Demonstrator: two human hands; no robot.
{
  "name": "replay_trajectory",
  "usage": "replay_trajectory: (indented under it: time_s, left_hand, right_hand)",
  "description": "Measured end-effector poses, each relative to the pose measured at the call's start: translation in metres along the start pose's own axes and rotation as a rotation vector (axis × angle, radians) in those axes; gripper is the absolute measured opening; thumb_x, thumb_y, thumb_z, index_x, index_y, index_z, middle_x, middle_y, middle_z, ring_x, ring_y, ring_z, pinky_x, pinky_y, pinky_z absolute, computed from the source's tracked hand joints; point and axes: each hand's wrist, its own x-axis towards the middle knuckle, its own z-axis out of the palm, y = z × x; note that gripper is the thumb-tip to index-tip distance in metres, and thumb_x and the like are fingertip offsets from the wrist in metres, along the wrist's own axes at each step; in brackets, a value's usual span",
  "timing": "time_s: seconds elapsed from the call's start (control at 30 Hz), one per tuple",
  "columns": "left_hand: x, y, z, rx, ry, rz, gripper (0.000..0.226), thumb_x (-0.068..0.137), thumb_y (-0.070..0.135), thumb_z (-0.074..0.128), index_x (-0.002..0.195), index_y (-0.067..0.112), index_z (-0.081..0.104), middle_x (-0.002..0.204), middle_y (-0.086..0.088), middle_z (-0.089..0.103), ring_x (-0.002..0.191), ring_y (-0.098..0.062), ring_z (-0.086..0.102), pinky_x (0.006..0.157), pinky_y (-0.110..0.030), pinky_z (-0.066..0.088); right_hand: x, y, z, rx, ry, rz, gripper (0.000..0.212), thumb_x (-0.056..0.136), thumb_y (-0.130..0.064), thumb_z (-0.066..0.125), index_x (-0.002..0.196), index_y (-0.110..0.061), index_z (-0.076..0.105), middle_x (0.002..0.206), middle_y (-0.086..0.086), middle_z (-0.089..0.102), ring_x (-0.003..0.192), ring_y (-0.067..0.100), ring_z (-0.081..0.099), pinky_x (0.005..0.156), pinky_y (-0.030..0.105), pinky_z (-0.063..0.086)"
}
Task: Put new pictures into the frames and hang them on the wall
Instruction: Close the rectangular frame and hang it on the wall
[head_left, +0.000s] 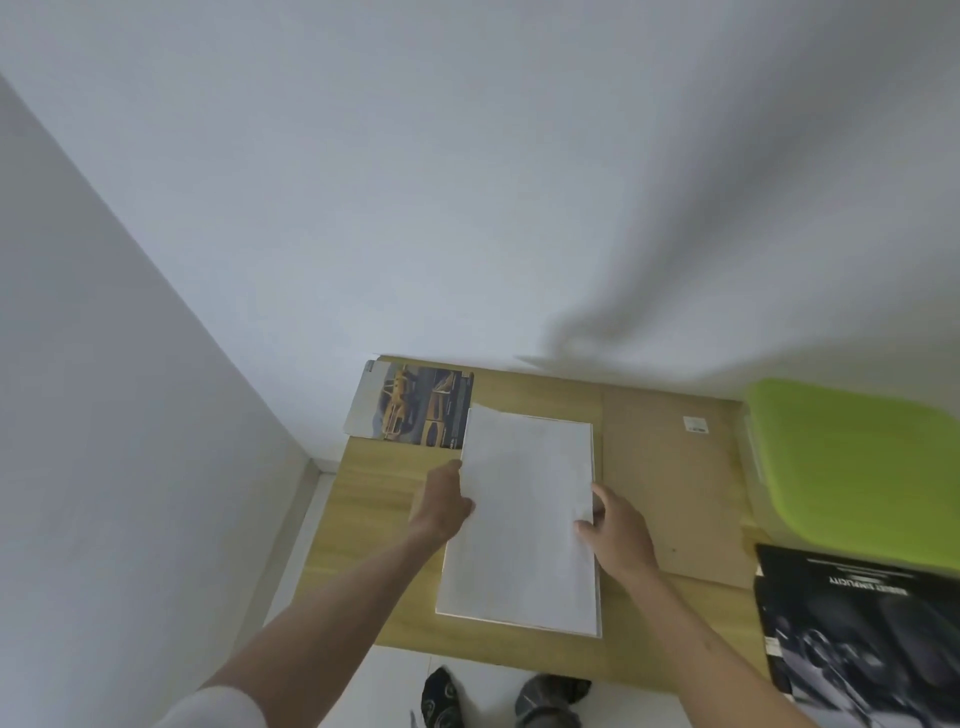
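A white sheet (524, 514), blank side up, lies over a white picture frame whose edge (597, 631) shows at the sheet's lower right, in the middle of the wooden table (384, 483). My left hand (441, 501) holds the sheet's left edge, fingers tucked under it. My right hand (618, 530) rests on the sheet's right edge, thumb on top. A brown backing board (670, 483) lies flat to the right of the frame. A picture of a yellow car (415, 410) lies at the table's far left corner.
A lime-green box lid (852, 467) sits at the right end of the table. A dark black-and-white poster (852, 623) lies in front of it. White walls (467, 208) stand behind and to the left. My feet (498, 696) show below the table's front edge.
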Motion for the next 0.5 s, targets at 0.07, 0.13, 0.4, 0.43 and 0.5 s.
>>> replay_trajectory:
  time_s: [0.07, 0.13, 0.4, 0.43, 0.5]
  left_hand:
    - [-0.002, -0.001, 0.001, 0.208, 0.004, 0.043, 0.031, 0.081, 0.017, 0.071, 0.109, 0.014, 0.059, 0.103, -0.003, 0.061, 0.091, -0.027, 0.064, 0.071, -0.037, 0.053]
    - [-0.001, -0.003, 0.001, 0.357, -0.004, 0.062, 0.033, 0.084, 0.028, 0.072, 0.108, 0.012, 0.056, 0.108, -0.004, 0.053, 0.092, -0.027, 0.060, 0.073, -0.035, 0.050]
    - [0.008, -0.018, 0.004, 0.405, -0.101, 0.111, 0.061, 0.089, 0.039, 0.065, 0.143, 0.021, 0.042, 0.120, -0.005, 0.048, 0.104, -0.027, 0.057, 0.088, -0.040, 0.050]
    - [0.009, -0.019, 0.005, 0.409, -0.103, 0.120, 0.061, 0.090, 0.040, 0.064, 0.144, 0.021, 0.042, 0.121, -0.005, 0.048, 0.104, -0.027, 0.057, 0.089, -0.041, 0.050]
    - [0.010, -0.021, 0.006, 0.406, -0.105, 0.128, 0.061, 0.091, 0.041, 0.062, 0.145, 0.021, 0.041, 0.120, -0.005, 0.047, 0.103, -0.027, 0.057, 0.089, -0.041, 0.050]
  right_hand:
    - [0.002, 0.000, 0.002, -0.080, -0.013, -0.005, 0.056, 0.088, -0.026, 0.064, 0.141, -0.023, 0.046, 0.117, 0.000, 0.053, 0.097, 0.016, 0.058, 0.088, 0.032, 0.050]
    - [0.003, -0.001, 0.003, -0.145, -0.029, -0.016, 0.054, 0.091, -0.026, 0.061, 0.142, -0.023, 0.045, 0.124, 0.003, 0.046, 0.093, 0.017, 0.058, 0.082, 0.029, 0.048]
    - [0.001, 0.005, 0.010, -0.251, -0.009, -0.033, 0.052, 0.095, -0.031, 0.058, 0.144, -0.021, 0.043, 0.135, 0.005, 0.037, 0.105, 0.018, 0.058, 0.075, 0.023, 0.050]
    - [0.001, 0.006, 0.011, -0.238, -0.014, -0.031, 0.054, 0.095, -0.031, 0.057, 0.146, -0.020, 0.042, 0.136, 0.006, 0.037, 0.107, 0.018, 0.058, 0.078, 0.024, 0.051]
    - [0.003, 0.007, 0.012, -0.215, -0.012, -0.033, 0.056, 0.095, -0.030, 0.058, 0.147, -0.018, 0.042, 0.137, 0.006, 0.039, 0.111, 0.018, 0.057, 0.086, 0.027, 0.052]
